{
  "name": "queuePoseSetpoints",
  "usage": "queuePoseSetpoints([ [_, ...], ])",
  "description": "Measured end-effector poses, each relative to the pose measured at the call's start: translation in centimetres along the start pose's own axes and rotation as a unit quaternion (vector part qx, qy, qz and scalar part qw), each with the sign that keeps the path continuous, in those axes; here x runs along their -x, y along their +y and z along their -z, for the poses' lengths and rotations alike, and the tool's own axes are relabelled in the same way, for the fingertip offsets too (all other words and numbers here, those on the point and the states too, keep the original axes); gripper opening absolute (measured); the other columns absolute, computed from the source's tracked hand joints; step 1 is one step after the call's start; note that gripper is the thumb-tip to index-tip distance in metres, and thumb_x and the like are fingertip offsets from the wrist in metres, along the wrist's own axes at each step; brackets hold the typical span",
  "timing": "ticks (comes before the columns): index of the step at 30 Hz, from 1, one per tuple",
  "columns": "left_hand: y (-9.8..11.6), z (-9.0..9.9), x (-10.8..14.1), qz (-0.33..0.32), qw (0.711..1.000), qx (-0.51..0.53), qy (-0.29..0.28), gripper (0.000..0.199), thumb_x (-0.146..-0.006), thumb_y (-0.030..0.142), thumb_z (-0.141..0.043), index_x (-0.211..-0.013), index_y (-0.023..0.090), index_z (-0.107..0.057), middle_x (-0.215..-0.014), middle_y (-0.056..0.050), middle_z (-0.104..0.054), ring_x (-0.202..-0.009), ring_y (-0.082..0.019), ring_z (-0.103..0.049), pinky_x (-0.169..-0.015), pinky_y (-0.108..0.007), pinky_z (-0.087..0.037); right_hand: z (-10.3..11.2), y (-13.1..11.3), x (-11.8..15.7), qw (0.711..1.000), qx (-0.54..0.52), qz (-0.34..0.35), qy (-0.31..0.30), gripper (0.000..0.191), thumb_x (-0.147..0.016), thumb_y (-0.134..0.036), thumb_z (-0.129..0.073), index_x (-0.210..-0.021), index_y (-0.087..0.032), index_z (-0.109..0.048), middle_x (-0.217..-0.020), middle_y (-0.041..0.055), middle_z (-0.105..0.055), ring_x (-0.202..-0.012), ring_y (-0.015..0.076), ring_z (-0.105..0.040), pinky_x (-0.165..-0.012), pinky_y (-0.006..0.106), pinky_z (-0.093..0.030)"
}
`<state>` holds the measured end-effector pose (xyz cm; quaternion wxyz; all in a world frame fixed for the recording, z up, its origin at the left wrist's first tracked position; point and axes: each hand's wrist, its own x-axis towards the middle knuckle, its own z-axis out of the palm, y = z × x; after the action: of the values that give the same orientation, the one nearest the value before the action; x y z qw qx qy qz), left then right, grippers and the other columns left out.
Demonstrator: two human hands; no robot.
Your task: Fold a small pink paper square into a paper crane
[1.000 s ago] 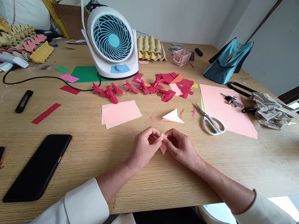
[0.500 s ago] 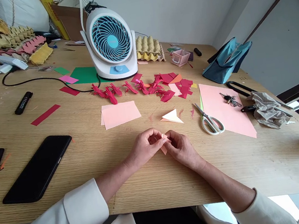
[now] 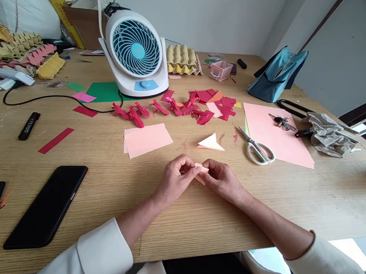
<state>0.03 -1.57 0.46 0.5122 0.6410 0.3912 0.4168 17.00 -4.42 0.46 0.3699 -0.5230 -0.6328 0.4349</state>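
1. A small piece of pink paper is sitting between two bare hands, just above the near middle of a wooden table; fingers are covering much of it, so its full shape is hiding.
2. The left hand is pinching the paper between thumb and fingertips, its other fingers curling inward.
3. The right hand is gripping the opposite side the same way, nearly closed, its fingertips almost meeting the left hand's.
4. Just beyond the hands, a pale folded paper arrowhead is lying on the table, pointing leftward.
5. To its left, pink paper rectangles are overlapping; to its right, white-handled scissors are resting beside large pink sheets, and keys are lying on those sheets.
6. Farther back, crumpled and cut red paper pieces are stretching in a row before a white and blue fan.
7. At the left, a large flat black device is lying near a black marker.
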Motion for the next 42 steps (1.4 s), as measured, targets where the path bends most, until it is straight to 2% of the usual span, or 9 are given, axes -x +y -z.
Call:
queuePoseSetpoints([
  [5,-0.1,0.1,-0.1,-0.004,1.000,-0.024,0.002,0.028,-0.088,0.039,-0.060,-0.071,0.017,-0.057,-0.066,0.003,-0.058,-0.063,-0.010,-0.049,-0.061,-0.023,-0.039,0.1,0.4,0.2,1.000,-0.013,0.011,-0.003,0.027,-0.089,-0.043,-0.058,-0.080,-0.019,-0.055,-0.064,-0.0033,-0.046,-0.058,0.0111,-0.039,-0.052,0.023,-0.032],
  [9,0.2,0.3,0.0,0.002,1.000,-0.019,0.002,0.030,-0.089,0.038,-0.058,-0.068,0.017,-0.054,-0.063,0.004,-0.047,-0.061,-0.009,-0.043,-0.059,-0.022,-0.036,0.2,0.3,0.3,1.000,-0.010,0.010,-0.009,0.026,-0.091,-0.043,-0.055,-0.080,-0.019,-0.054,-0.064,-0.0029,-0.047,-0.058,0.0116,-0.040,-0.052,0.023,-0.032],
  [13,0.4,0.4,0.0,0.005,1.000,-0.027,0.000,0.029,-0.091,0.036,-0.054,-0.070,0.017,-0.057,-0.067,0.002,-0.053,-0.065,-0.011,-0.049,-0.062,-0.022,-0.040,0.2,0.3,0.4,1.000,0.002,0.004,0.002,0.026,-0.090,-0.040,-0.057,-0.077,-0.019,-0.051,-0.063,-0.0035,-0.047,-0.057,0.0110,-0.039,-0.051,0.023,-0.030],
  [18,-0.1,0.2,0.0,-0.001,1.000,-0.020,-0.001,0.019,-0.086,0.035,-0.064,-0.093,0.018,-0.064,-0.083,-0.001,-0.067,-0.074,-0.014,-0.061,-0.065,-0.022,-0.047,0.1,0.6,0.3,0.999,0.035,0.015,0.006,0.021,-0.089,-0.035,-0.060,-0.078,-0.018,-0.054,-0.065,-0.0035,-0.047,-0.057,0.0101,-0.038,-0.051,0.024,-0.029],
  [23,-0.3,0.0,0.0,-0.022,0.999,-0.045,-0.004,0.016,-0.085,0.032,-0.066,-0.092,0.018,-0.065,-0.082,-0.002,-0.070,-0.073,-0.015,-0.064,-0.066,-0.024,-0.050,-0.1,1.3,0.0,0.998,0.004,0.060,0.036,0.021,-0.088,-0.037,-0.064,-0.082,-0.019,-0.057,-0.075,-0.0005,-0.054,-0.064,0.0119,-0.045,-0.057,0.025,-0.036],
  [27,-0.1,0.1,0.0,-0.035,0.998,-0.059,-0.002,0.011,-0.086,0.026,-0.064,-0.092,0.018,-0.064,-0.084,-0.002,-0.070,-0.072,-0.013,-0.064,-0.065,-0.023,-0.049,-0.1,2.0,-0.3,0.998,-0.052,0.036,0.016,0.026,-0.087,-0.045,-0.066,-0.087,-0.020,-0.058,-0.076,-0.0002,-0.056,-0.064,0.0127,-0.047,-0.057,0.025,-0.038],
  [32,-0.1,0.0,-0.1,-0.062,0.995,-0.079,0.011,0.006,-0.085,0.020,-0.062,-0.090,0.017,-0.063,-0.083,0.000,-0.067,-0.069,-0.010,-0.059,-0.062,-0.020,-0.046,-0.1,1.7,-0.1,0.995,-0.092,0.045,0.015,0.022,-0.088,-0.038,-0.067,-0.096,-0.022,-0.053,-0.077,-0.0019,-0.054,-0.065,0.0122,-0.047,-0.057,0.025,-0.037],
  [37,-0.1,0.1,-0.2,-0.062,0.995,-0.072,0.004,0.006,-0.085,0.018,-0.059,-0.090,0.017,-0.060,-0.086,0.000,-0.066,-0.073,-0.010,-0.060,-0.066,-0.021,-0.047,0.5,1.0,0.2,0.994,-0.085,0.061,0.010,0.023,-0.090,-0.033,-0.065,-0.100,-0.024,-0.047,-0.075,-0.0035,-0.050,-0.065,0.0122,-0.046,-0.058,0.025,-0.037],
  [42,0.3,0.2,-0.1,-0.078,0.991,-0.105,-0.015,0.003,-0.085,0.018,-0.059,-0.083,0.017,-0.058,-0.079,0.002,-0.063,-0.066,-0.009,-0.054,-0.062,-0.020,-0.043,1.1,1.0,0.4,0.994,-0.058,0.089,0.008,0.017,-0.092,-0.031,-0.061,-0.097,-0.023,-0.046,-0.075,-0.0035,-0.048,-0.066,0.0121,-0.045,-0.059,0.025,-0.037],
])
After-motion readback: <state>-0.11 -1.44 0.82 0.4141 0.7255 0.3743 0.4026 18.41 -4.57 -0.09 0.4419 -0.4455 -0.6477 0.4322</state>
